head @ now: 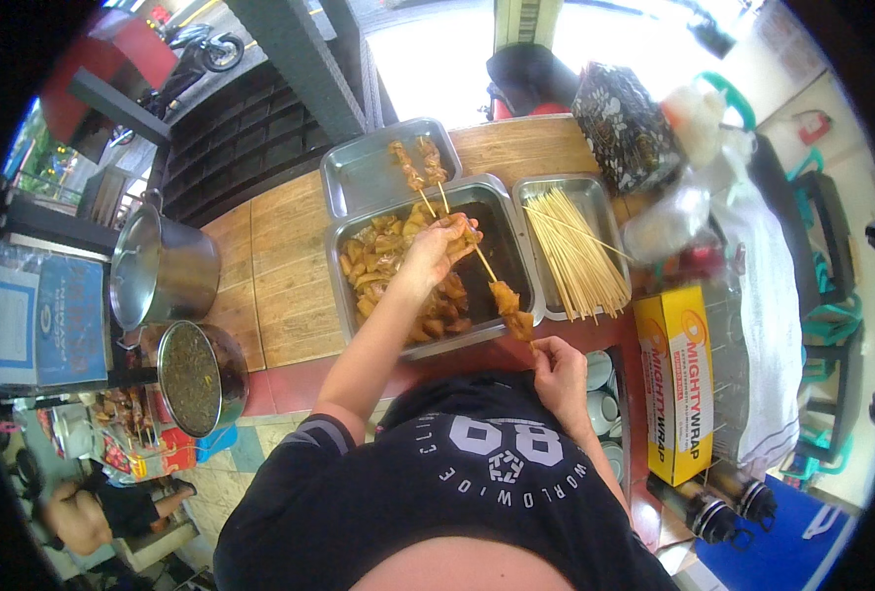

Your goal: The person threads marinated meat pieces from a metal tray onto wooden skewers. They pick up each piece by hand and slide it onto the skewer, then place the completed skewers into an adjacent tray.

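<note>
My right hand (562, 369) pinches the near end of a bamboo skewer, which bears several pieces of meat (513, 309) near that end. Over the large metal tray (437, 349), my left hand (445, 247) has its fingers closed around a piece of meat (470, 232) at the skewer's far part. Chunks of marinated meat (378, 258) fill the tray's left side, and dark liquid shows at its right. Two filled skewers (417, 166) lie on a second metal tray (356, 173) behind. Bare bamboo skewers (574, 258) lie in a smaller metal tray (532, 193) at the right.
A tall metal pot (164, 266) and a pot of dark liquid (190, 377) stand left. At the right are a yellow food-wrap box (674, 384), a patterned black container (622, 129) and plastic bags (666, 221). Cups (601, 410) sit below the counter edge. Another person (86, 517) is at lower left.
</note>
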{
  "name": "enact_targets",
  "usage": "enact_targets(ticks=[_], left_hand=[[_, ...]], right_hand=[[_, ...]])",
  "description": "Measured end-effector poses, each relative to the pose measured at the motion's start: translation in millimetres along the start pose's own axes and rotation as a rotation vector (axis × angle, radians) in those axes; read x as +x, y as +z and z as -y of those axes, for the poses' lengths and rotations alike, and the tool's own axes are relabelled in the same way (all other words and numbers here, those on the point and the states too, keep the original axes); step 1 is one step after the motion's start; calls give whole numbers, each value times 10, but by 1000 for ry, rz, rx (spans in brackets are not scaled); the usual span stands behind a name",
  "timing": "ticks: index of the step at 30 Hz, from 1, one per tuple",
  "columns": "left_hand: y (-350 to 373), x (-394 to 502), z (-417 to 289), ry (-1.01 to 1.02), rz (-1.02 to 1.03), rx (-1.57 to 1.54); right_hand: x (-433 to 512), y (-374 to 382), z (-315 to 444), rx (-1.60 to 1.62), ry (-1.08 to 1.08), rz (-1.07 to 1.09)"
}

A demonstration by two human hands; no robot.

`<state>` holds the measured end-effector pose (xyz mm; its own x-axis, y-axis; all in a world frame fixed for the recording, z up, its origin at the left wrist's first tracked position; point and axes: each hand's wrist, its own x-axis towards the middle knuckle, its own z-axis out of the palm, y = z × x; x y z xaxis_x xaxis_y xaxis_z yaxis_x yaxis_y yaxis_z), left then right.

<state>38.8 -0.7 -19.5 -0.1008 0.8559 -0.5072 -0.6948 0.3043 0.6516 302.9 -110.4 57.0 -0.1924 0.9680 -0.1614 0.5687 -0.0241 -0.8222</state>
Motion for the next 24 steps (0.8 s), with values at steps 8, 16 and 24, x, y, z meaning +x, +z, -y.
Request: enact_targets(ticks=[8, 16, 24], left_hand=[[31, -15, -16, -14, 8, -54], [106, -47, -28, -89, -9, -35], [138, -65, -59, -104, -76, -79]], right_hand=[[5, 10, 20, 44, -33, -23], [16, 9, 33, 71, -61, -15], [-8, -8, 58, 49, -48, -8]])
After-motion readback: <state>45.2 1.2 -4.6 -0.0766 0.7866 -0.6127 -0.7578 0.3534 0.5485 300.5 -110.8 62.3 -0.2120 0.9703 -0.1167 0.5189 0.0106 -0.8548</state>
